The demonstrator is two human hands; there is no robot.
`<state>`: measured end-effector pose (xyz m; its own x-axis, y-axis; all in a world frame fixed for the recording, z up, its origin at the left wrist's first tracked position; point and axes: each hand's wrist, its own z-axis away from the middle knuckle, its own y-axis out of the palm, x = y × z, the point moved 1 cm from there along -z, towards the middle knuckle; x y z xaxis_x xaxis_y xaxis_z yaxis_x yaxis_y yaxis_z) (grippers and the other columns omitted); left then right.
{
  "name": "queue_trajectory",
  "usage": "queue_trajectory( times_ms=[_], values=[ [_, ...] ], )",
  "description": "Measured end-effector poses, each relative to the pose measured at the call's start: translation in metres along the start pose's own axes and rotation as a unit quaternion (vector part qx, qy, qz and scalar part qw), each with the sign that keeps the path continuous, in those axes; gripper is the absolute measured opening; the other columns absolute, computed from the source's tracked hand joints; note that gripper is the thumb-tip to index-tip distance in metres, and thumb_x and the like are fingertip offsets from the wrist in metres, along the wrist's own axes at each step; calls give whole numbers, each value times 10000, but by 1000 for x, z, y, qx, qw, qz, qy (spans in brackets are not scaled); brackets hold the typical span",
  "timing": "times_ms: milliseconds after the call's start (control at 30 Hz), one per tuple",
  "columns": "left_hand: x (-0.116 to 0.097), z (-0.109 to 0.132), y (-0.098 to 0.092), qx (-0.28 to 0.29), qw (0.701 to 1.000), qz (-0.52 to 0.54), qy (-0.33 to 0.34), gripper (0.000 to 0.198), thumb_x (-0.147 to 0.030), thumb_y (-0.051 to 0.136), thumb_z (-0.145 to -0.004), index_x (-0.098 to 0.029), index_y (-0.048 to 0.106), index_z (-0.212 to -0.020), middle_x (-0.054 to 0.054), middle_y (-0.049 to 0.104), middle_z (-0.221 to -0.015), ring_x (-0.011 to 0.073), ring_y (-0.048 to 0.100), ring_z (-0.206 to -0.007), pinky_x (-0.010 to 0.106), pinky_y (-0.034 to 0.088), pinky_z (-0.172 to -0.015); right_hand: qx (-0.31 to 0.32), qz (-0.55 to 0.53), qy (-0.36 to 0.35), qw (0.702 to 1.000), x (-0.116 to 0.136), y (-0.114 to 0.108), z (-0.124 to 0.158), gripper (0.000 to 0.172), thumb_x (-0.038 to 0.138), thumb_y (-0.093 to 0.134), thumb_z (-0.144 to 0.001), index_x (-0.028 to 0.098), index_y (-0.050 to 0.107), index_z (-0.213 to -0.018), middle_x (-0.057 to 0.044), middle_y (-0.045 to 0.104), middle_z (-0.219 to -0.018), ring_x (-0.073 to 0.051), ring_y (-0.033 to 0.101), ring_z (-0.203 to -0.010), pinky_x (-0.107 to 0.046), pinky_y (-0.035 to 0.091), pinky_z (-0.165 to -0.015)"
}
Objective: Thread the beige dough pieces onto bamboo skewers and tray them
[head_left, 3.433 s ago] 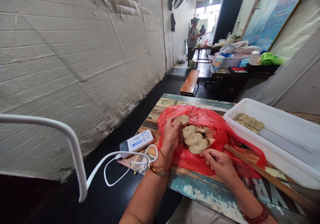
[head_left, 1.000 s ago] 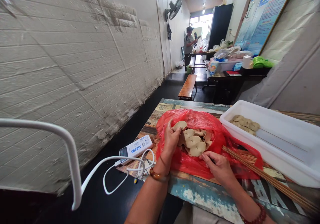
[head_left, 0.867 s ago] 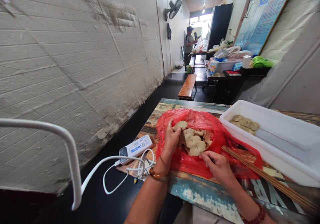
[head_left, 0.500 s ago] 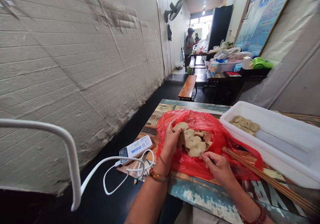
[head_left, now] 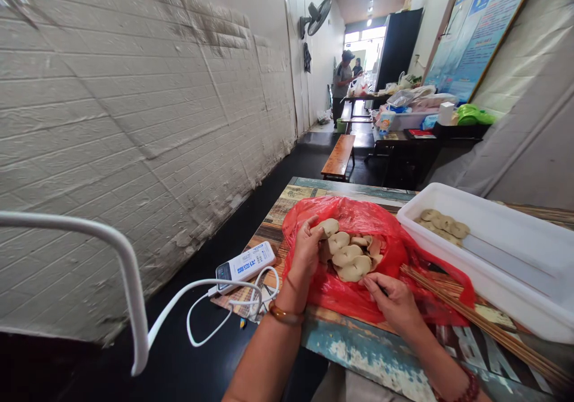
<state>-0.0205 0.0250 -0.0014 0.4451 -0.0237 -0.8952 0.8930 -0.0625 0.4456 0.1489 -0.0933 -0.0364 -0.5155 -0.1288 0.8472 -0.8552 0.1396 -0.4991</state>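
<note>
My left hand (head_left: 307, 251) is closed on a round, flat, beige-grey food slice (head_left: 329, 228) at the far end of an overlapping row. The row of slices (head_left: 348, 255) runs toward me over an open red plastic bag (head_left: 309, 210), with more slices lying loose inside it. At the row's near end, my right hand (head_left: 397, 303) is pinched shut by the edge of the closest slice. What sits between its fingertips is hidden. A bundle of thin bamboo skewers (head_left: 488, 322) lies to the right of that hand, partly over the bag.
A white plastic tray (head_left: 502, 276) at the right holds similar slices, with thin sticks extending from them. On the table's left corner lies a white power bank (head_left: 246, 264) with a looped white cable (head_left: 195, 330). Beyond are a wooden bench (head_left: 339, 155), a cluttered table and people.
The view has shifted slightly, so everything sits a little further right. Both hands keep nearly the same hold and place relative to the slices.
</note>
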Motion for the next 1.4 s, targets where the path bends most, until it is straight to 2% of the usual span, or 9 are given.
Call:
queue_trajectory(
  times_ms=[233,500,900,1167,1400],
  values=[
    [0,1,1,13,1000,-1,1,469,-293,689,-677,-150,552,-1103,35,654,-846,110,575,-654,200,403,-572,-3,11,-2,1000,0,1,0,402,442,416,-899,162,638,-715,11,518,-556,-127,483,-496,-221,368,-495],
    [3,0,0,8,1000,-12,-5,437,-298,699,-663,-161,577,-1059,53,666,-886,136,597,-692,224,428,-601,-5,9,-11,1000,4,0,0,399,428,410,-904,160,649,-729,11,515,-557,-130,483,-499,-223,365,-502],
    [-4,6,8,29,999,-32,7,320,-314,719,-660,-165,618,-925,7,639,-767,109,556,-619,209,410,-557,-5,-7,-5,1000,3,1,0,386,428,431,-899,154,665,-763,9,527,-562,-131,488,-512,-232,364,-514],
    [0,3,5,40,999,10,-18,262,-300,729,-658,-143,658,-855,27,655,-770,114,577,-656,216,426,-610,15,-38,37,998,3,1,0,391,449,427,-890,155,640,-743,20,500,-558,-110,442,-467,-224,331,-459],
    [3,1,3,28,999,11,-15,246,-300,740,-652,-159,659,-836,23,659,-763,119,586,-646,219,432,-598,28,-48,41,998,1,3,0,380,447,430,-890,158,633,-751,22,496,-555,-113,452,-487,-220,327,-462]
  ],
)
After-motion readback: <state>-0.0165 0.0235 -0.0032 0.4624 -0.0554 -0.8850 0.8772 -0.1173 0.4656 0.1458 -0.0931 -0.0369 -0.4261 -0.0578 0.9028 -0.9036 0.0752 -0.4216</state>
